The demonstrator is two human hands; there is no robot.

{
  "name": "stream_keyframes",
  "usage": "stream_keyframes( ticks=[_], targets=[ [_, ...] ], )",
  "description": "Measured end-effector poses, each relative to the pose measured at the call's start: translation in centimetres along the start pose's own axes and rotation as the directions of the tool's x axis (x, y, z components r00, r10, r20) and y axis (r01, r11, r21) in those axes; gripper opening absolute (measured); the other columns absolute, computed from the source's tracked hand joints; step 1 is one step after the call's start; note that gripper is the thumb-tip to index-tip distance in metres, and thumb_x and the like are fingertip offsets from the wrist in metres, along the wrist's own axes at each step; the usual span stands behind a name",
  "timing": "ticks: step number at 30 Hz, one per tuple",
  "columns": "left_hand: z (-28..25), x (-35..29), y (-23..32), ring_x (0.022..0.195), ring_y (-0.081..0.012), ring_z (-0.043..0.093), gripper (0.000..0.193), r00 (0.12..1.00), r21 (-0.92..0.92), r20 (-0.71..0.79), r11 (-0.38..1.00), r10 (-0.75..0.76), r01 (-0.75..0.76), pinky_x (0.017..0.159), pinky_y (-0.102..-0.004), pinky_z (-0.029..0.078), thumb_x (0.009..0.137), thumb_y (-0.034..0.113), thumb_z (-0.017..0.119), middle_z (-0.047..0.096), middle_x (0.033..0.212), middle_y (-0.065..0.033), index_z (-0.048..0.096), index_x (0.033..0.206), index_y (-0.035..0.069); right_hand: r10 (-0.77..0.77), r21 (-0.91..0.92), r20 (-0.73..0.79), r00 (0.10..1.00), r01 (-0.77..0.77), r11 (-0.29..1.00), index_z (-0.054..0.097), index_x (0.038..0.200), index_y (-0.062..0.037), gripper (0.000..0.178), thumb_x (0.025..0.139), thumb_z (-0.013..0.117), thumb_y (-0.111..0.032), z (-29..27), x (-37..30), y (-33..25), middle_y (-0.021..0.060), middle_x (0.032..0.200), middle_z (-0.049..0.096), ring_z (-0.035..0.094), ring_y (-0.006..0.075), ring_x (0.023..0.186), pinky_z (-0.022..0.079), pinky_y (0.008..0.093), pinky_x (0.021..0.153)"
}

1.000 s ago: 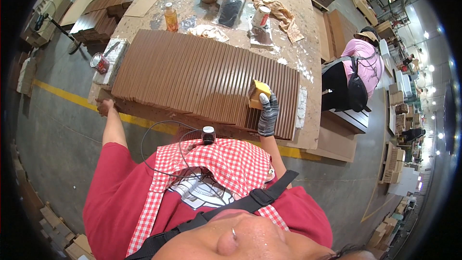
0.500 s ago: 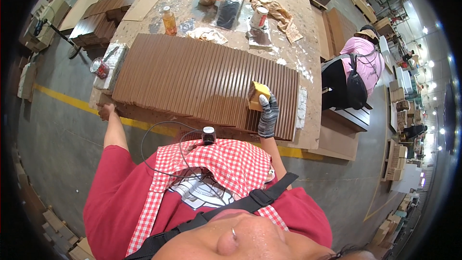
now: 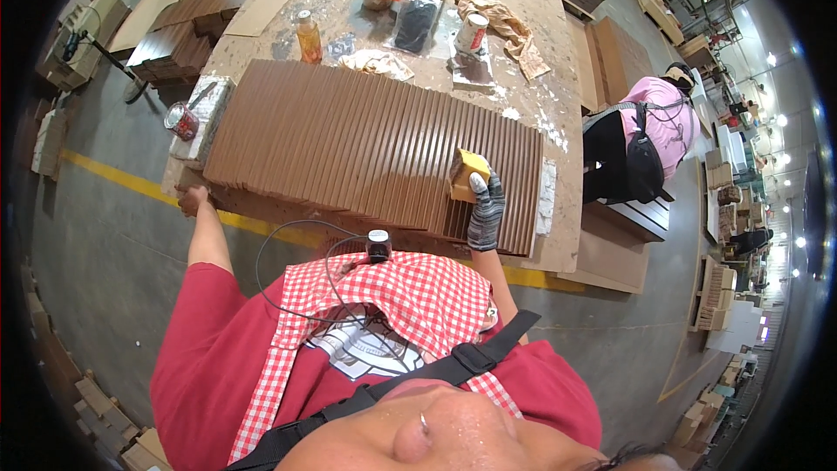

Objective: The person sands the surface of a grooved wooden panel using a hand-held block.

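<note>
My right hand (image 3: 486,211), in a grey striped knit glove, is closed round a yellow sponge block (image 3: 472,164). One face of the sponge is stained brown. It rests against a long row of brown strips (image 3: 349,139), packed side by side on the worktable (image 3: 558,122), near the row's right end. My left hand (image 3: 193,201) is bare, with its fingers curled over the near left corner of the table, partly hidden. Just beyond it a paint can (image 3: 181,121) with red-brown drips sits on a white-smeared block (image 3: 209,131).
Behind the strips are a bottle of amber liquid (image 3: 308,37), a crumpled cloth (image 3: 377,64), a white can (image 3: 471,32), brown crumpled paper (image 3: 514,39) and a black packet (image 3: 413,28). A co-worker in pink (image 3: 654,113) bends at the right. Stacked brown boards (image 3: 174,51) lie left.
My hands and the sponge stay practically where they were. The co-worker at the right has shifted slightly.
</note>
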State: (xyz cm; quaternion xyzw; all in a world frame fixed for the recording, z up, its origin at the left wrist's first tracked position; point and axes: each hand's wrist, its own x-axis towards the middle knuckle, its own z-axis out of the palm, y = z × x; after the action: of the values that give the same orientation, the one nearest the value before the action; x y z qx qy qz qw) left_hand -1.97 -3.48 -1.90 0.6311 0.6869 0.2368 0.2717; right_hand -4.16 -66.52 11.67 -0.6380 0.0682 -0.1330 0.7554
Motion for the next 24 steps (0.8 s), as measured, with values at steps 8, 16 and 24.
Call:
stream_keyframes(
  ticks=[8, 16, 24],
  targets=[
    [-0.1, 0.8, -0.4, 0.108, -0.0444, 0.045, 0.065, 1.000, 0.039, 0.027, 0.999, 0.001, -0.002, 0.094, -0.0507, 0.036, 0.090, 0.048, 0.038, 0.049, 0.114, -0.0321, 0.046, 0.108, -0.013, 0.026, -0.035, -0.002, 1.000, -0.026, 0.999, 0.055, 0.122, -0.0043, 0.043, 0.085, 0.065, -0.025, 0.2, 0.0, -0.2, 0.0066, 0.106, 0.060, 0.057, 0.0158, 0.093, 0.048, 0.0295, 0.082],
    [-0.2, -0.4, 0.1, 0.109, -0.0438, 0.049, 0.070, 1.000, 0.053, 0.018, 0.998, 0.018, -0.019, 0.096, -0.0485, 0.035, 0.092, 0.050, 0.031, 0.052, 0.113, -0.0313, 0.045, 0.111, -0.016, 0.017, -0.002, -0.016, 1.000, -0.017, 1.000, 0.055, 0.122, -0.0042, 0.044, 0.084, 0.066, -0.025, 0.4, -0.1, -0.5, 0.0068, 0.106, 0.060, 0.057, 0.0159, 0.094, 0.049, 0.0300, 0.081],
    [-0.3, -0.5, 0.4, 0.110, -0.0445, 0.044, 0.070, 0.999, 0.030, 0.043, 0.999, -0.021, 0.020, 0.093, -0.0512, 0.039, 0.092, 0.051, 0.030, 0.045, 0.119, -0.0330, 0.040, 0.114, -0.015, 0.027, -0.003, -0.029, 0.999, -0.027, 1.000, 0.054, 0.123, -0.0045, 0.045, 0.084, 0.066, -0.025, 0.6, -0.2, -0.7, 0.0073, 0.108, 0.060, 0.058, 0.0165, 0.095, 0.048, 0.0303, 0.081]
  ],
)
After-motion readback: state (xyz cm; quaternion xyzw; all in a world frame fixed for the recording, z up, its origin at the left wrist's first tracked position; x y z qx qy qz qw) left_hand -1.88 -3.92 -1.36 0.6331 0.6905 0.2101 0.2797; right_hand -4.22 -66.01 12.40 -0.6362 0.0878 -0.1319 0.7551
